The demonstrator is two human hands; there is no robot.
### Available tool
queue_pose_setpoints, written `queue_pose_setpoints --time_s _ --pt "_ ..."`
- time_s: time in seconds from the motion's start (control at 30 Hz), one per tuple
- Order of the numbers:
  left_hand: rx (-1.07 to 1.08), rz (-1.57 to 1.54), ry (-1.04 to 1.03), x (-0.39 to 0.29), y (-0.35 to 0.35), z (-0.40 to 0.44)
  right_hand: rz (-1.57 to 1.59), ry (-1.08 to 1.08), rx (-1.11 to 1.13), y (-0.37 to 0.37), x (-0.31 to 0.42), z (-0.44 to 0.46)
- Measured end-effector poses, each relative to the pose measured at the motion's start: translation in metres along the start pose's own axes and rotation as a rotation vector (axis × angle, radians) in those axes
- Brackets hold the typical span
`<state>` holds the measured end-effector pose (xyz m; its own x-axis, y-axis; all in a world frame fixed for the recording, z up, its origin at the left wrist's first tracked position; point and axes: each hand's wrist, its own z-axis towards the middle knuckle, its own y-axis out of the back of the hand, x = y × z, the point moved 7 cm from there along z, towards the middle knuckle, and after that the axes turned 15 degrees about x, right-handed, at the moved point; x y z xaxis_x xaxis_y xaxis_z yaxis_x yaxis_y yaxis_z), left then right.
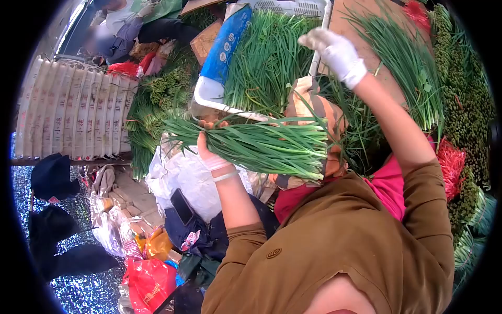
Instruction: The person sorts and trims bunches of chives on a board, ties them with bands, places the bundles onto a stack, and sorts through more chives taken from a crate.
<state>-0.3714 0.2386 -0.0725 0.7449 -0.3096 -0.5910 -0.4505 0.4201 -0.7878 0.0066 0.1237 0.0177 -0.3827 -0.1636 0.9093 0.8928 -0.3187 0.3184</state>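
Note:
My left hand (212,149) is wrapped round a bundle of long green stalks (266,144), held sideways with its pale ends to the right. My right hand (332,49), in a white glove, is raised above the right rim of a white crate (212,91); its fingers are stretched out and I see nothing in them. More green stalks (269,57) fill the crate. Another pile of stalks (405,68) lies on a brown board (361,26) to the right.
Stacked white crates (76,110) stand at the left. A phone (182,206) rests on dark cloth beside a white sack (183,178). A red bag (149,282) lies lower left. Another person (123,26) sits at the upper left. Tied green bunches (463,94) line the right side.

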Motion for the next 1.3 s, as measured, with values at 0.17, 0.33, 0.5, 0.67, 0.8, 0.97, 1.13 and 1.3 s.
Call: queue_pose_setpoints --time_s 0.17,0.33,0.5,0.67,0.8,0.97,1.13,1.3 --pt "-0.018 0.003 0.051 -0.002 0.022 -0.007 -0.388 -0.113 0.182 0.014 0.029 -0.051" --pt "-0.085 -0.121 0.087 0.004 0.033 -0.019 -0.549 -0.268 0.477 -0.065 0.007 -0.150" --pt "-0.005 -0.105 0.105 -0.002 0.038 -0.031 -0.998 -0.764 0.648 0.045 -0.120 -0.201" --pt "-0.026 -0.141 0.137 0.003 0.027 -0.032 -0.737 -0.377 0.357 0.016 0.002 -0.153" --pt "-0.037 -0.064 0.099 0.004 0.042 -0.021 -0.678 -0.255 0.552 -0.070 0.028 -0.130" --pt "-0.199 -0.086 0.093 -0.001 0.067 -0.026 -0.854 -0.170 0.518 -0.037 -0.003 -0.149" --pt "-0.290 -0.064 0.144 0.011 0.093 -0.043 -1.153 -0.768 0.750 0.062 -0.084 -0.216" --pt "-0.365 -0.066 0.195 0.019 0.100 -0.045 -0.535 -0.267 0.365 -0.019 0.026 -0.173"
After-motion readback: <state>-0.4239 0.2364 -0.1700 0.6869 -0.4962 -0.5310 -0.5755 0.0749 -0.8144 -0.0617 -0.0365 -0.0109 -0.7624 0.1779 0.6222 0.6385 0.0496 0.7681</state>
